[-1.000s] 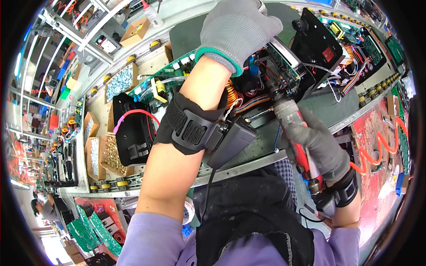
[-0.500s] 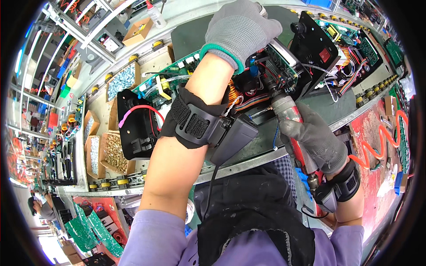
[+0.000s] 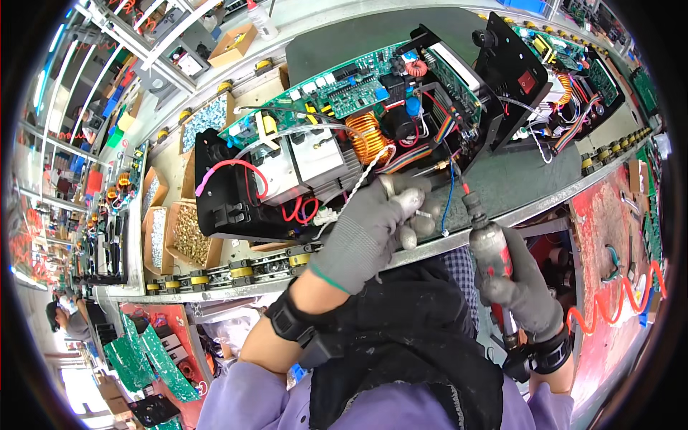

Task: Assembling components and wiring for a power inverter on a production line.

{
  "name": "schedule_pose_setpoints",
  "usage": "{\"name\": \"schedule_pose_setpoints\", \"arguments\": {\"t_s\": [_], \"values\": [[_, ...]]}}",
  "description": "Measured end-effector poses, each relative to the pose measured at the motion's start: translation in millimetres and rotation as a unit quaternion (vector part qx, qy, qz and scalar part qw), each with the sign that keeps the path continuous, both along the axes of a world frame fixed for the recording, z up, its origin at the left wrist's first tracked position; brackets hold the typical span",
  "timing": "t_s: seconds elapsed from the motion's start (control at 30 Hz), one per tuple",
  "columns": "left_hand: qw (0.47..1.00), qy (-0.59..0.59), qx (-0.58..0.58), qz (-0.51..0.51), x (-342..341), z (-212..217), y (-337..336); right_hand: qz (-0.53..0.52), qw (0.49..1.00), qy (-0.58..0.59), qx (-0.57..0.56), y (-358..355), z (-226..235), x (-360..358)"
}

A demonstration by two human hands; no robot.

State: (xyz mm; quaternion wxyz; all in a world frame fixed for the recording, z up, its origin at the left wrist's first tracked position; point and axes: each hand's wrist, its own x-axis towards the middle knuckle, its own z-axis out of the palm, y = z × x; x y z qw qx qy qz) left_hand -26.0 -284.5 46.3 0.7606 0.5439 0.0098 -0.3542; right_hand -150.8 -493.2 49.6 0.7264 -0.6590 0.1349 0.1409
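Open power unit [image 3: 344,136]: green board, copper coils, black frame. Left hand [image 3: 373,222] fingers pinch small screws; right hand [image 3: 527,287] grips screwdriver [image 3: 487,251]. Cardboard boxes [image 3: 179,233] left of unit.

Open electronics chassis [image 3: 344,143] on workbench [image 3: 530,179], screw boxes [image 3: 188,233] to its left.

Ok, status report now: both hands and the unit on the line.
Left hand pinching small screws at open power unit edge. Right hand gripping powered screwdriver, bit raised toward unit. Loose wires hang near the bit.
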Motion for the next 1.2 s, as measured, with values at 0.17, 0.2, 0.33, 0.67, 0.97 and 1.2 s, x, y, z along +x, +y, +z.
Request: {"name": "schedule_pose_setpoints", "arguments": {"t_s": [0.17, 0.2, 0.33, 0.67, 0.97, 1.2], "values": [[0.998, 0.024, -0.028, -0.052, 0, -33, -9, 0.022, 0.999, 0.019, -0.032, -2, -3, -16], [0.998, 0.025, -0.026, -0.054, 0, -36, -12, 0.020, 0.999, 0.019, -0.030, -1, -4, -18], [0.979, 0.103, -0.176, -0.015, 4, -39, -22, 0.006, 1.000, 0.010, 0.005, 4, -5, -20], [0.959, 0.112, -0.261, -0.016, 8, -47, -27, 0.043, 0.998, -0.019, -0.052, -2, -11, -17], [0.991, 0.039, -0.127, -0.014, 4, -42, -35, 0.047, 0.997, -0.003, -0.056, -4, -13, -19], [0.993, 0.016, -0.103, -0.058, -2, -28, -24, 0.069, 0.994, 0.052, 0.073, -9, -9, -19]]}}
